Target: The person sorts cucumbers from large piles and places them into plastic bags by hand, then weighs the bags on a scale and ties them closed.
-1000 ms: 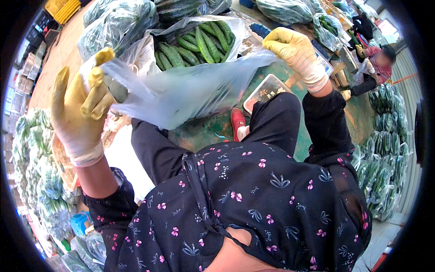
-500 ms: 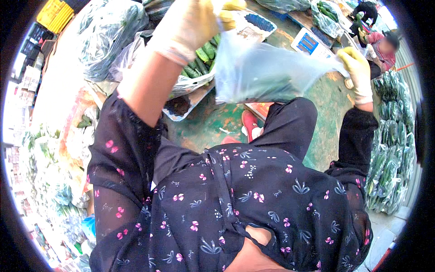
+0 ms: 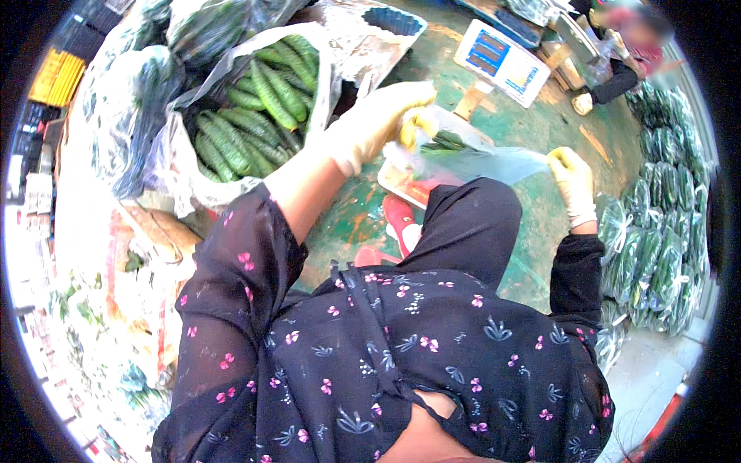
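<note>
A clear plastic bag [image 3: 513, 163] is stretched sideways between my two hands in front of my knee. My left hand [image 3: 390, 123], in a pale yellowish glove, has its fingers closed on the bag's left end. Gloved the same way, my right hand [image 3: 573, 181] pinches the other end. Green cucumbers [image 3: 448, 142] show at the bag, close to my left fingers; whether they lie inside or behind the film I cannot tell. Left of my left hand, a large open plastic sack [image 3: 323, 58] holds many loose cucumbers [image 3: 270, 91].
A white scale with a blue panel [image 3: 502, 62] lies on the green floor [image 3: 532, 262]. Stacked bagged cucumbers [image 3: 656, 239] line the right side. A person [image 3: 617, 73] sits at the far right. Full plastic sacks [image 3: 139, 108] and a yellow crate [image 3: 58, 77] are at left.
Both hands have come lower in the view with the bag, my left hand also rightward and my right hand leftward. The sack of cucumbers is now in fuller view.
</note>
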`<state>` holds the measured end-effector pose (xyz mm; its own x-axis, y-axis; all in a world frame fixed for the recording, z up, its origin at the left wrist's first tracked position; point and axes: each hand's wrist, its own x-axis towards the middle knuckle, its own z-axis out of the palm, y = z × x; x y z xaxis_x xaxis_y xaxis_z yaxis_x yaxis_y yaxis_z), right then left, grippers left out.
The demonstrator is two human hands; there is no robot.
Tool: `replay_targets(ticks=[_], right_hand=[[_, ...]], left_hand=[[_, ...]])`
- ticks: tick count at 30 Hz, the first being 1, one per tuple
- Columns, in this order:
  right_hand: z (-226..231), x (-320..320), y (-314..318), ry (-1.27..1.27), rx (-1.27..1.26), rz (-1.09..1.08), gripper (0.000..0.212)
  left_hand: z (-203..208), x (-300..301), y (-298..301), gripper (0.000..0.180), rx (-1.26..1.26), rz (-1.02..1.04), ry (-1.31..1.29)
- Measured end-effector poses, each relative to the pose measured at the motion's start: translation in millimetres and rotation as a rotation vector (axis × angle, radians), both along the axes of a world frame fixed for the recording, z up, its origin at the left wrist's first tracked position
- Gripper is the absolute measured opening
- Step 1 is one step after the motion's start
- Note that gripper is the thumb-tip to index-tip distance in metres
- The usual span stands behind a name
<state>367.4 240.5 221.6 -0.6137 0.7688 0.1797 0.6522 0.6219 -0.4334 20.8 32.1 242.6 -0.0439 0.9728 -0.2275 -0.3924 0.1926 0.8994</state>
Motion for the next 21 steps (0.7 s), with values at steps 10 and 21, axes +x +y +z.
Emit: replay_targets(ticks=[10,21], right_hand=[[-43.0,0.5,10.7,-0.47,0.034,0.067,0.05],[-24.9,-33.5,18.3,-0.482,0.061,-0.071,0.069]], left_hand=[[-46.1,11.4,1.8,0.064,-0.109,0.009,-0.145],[-24.3,-15.3,17.4,0.067,-0.03,-0.006,-0.054]])
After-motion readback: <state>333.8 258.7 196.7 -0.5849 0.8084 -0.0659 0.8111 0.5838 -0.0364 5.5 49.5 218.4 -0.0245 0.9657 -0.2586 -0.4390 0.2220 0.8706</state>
